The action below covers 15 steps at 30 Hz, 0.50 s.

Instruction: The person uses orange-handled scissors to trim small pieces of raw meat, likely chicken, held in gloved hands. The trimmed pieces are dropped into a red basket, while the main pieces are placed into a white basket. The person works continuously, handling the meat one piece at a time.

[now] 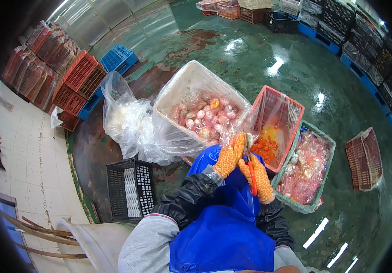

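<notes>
My left hand (229, 157), in an orange patterned glove, is closed on a clear plastic wrapper (230, 136) by the white tub's near corner. My right hand (260, 182), gloved alike, grips red-handled scissors (252, 175) whose blades point up beside the left fingers. Whitish-pink, egg-like balls in clear film (209, 116) fill part of the white tub (171, 86). To its right, a plastic-lined red crate (299, 109) holds orange yolk-like balls (264, 148) in yellow liquid. Crumpled clear wrappers (303, 177) lie in the lined green crate (330, 150).
Bunched clear plastic sheeting (136, 125) lies left of the tub. A black crate (130, 189) stands near my left arm, and a dark red crate (364, 159) far right. Stacked red crates (75, 84) and wrapped black crates (337, 18) edge the wet green floor (214, 45).
</notes>
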Available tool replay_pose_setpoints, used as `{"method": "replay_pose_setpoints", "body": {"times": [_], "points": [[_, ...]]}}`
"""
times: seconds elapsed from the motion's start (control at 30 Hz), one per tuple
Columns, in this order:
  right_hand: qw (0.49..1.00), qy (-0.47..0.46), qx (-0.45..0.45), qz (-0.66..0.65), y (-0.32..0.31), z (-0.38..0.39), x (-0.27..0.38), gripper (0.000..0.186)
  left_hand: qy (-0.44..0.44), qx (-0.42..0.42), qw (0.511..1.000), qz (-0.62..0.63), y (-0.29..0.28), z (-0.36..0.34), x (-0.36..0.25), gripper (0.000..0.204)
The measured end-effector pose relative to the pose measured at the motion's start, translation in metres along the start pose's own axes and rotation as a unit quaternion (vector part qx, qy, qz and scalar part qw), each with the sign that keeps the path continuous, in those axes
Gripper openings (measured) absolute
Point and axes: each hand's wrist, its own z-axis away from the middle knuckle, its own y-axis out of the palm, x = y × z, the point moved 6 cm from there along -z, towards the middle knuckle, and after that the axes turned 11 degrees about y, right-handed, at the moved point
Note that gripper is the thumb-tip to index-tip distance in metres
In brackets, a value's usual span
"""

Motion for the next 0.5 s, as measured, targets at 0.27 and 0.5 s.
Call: {"method": "replay_pose_setpoints", "body": {"times": [0.27, 0.5], "points": [[0.951, 0.19, 0.137, -0.202, -0.011, 0.008, 0.008, 0.035, -0.274, 0.101, 0.936, 0.194, 0.009, -0.011, 0.023, 0.044], [0.886, 0.219, 0.176, -0.368, -0.008, -0.008, 0.002, 0.059, -0.328, 0.054, 0.878, 0.345, 0.022, -0.022, 0.025, 0.033]]}}
